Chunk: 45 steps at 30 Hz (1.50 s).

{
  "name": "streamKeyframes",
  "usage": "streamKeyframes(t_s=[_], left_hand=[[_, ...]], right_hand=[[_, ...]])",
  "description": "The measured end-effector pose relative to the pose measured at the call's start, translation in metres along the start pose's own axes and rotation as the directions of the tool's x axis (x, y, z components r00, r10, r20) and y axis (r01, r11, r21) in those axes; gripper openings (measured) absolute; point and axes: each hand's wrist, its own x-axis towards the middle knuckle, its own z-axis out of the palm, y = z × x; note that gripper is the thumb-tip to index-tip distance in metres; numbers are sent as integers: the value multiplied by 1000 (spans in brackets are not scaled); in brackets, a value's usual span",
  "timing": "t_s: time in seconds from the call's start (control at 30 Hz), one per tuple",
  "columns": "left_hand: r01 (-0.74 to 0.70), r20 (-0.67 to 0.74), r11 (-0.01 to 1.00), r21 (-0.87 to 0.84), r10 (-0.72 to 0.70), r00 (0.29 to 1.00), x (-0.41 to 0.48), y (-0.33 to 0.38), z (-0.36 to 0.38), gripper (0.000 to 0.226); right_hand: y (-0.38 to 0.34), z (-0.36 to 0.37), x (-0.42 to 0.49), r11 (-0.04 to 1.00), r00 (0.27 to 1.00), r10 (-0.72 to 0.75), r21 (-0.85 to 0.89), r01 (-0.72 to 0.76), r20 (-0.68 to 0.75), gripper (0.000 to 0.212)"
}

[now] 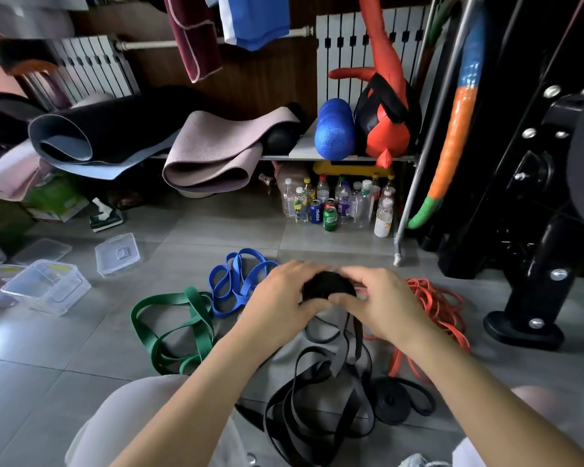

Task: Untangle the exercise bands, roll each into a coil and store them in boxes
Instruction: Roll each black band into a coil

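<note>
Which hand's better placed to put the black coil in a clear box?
Probably left hand: the clear box sits on its side; the right hand would cross over. Both grip the black coil.

The shelf point(304, 157) carries a rolled black mat point(91, 129), a folded mauve mat point(216, 153), a blue foam roller point(334, 129) and a red-and-black punch bag point(388, 129). Beneath the shelf stand plastic bottles point(363, 203), a Pepsi can point(316, 212) and a green can point(330, 219). Behind the shelf: a white radiator point(351, 38). Right of the shelf: a black machine frame point(536, 197).
</note>
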Motion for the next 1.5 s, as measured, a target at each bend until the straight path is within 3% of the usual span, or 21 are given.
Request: streamKeyframes(t_s=[0.1, 0.2, 0.33, 0.47, 0.53, 0.57, 0.6, 0.67, 0.7, 0.77, 0.87, 1.0, 1.23, 1.37, 1.5], left_hand=[[-9, -24, 1000, 5, 9, 1000, 0, -2, 0, 30], [101, -63, 935, -339, -130, 989, 2, -4, -5, 31], [110, -50, 664, -740, -217, 975, 4, -3, -5, 36], [154, 66, 327, -932, -265, 962, 4, -1, 5, 23], [216, 150, 226, -950, -275, 950, 3, -3, 7, 27], [247, 173, 254, -935, -281, 944, 3, -2, 7, 26], [262, 156, 379, -887, -287, 945, 4, -2, 6, 25], [196, 28, 789, -582, -222, 975, 4, -5, 3, 33], [128, -17, 918, -374, -145, 989, 4, -6, 2, 42], [24, -19, 988, -152, -27, 999, 3, -7, 0, 45], [23, -5, 987, -158, -24, 1000, 2, -8, -2, 25], [76, -38, 916, -395, -99, 994, 5, -10, -5, 27], [134, -26, 641, -756, -233, 972, 6, -11, -4, 35], [126, -29, 581, -804, -250, 968, 6, -13, -6, 32], [115, -33, 561, -820, -248, 968, 6, -14, -5, 31]], right_hand=[[1, 4, -1, 999, 1000, -10, 36, 10, -8, 32], [4, -4, 4, 981, 998, 34, 194, -25, -44, 31], [3, -9, 7, 944, 999, 39, 328, -27, -32, 32], [1, 1, 7, 794, 998, 59, 607, -29, -30, 29], [3, 3, 8, 774, 996, 71, 633, -28, -43, 29], [4, 1, 8, 789, 997, 71, 613, -32, -40, 33], [5, 0, 8, 820, 997, 72, 571, -39, -36, 37], [6, -3, 7, 900, 996, 83, 431, -70, -13, 33], [5, -3, 6, 935, 996, 84, 344, -81, 8, 29], [2, 1, 2, 976, 997, 59, 207, -67, 44, 30], [0, 3, 2, 978, 997, 61, 196, -70, 51, 36], [6, -3, 4, 954, 992, 104, 274, -121, 74, 36], [4, -2, 6, 891, 992, 130, 437, -121, 9, 34], [3, -6, 7, 927, 991, 113, 366, -78, -73, 31], [2, -9, 9, 921, 994, 98, 381, -76, -38, 38]])
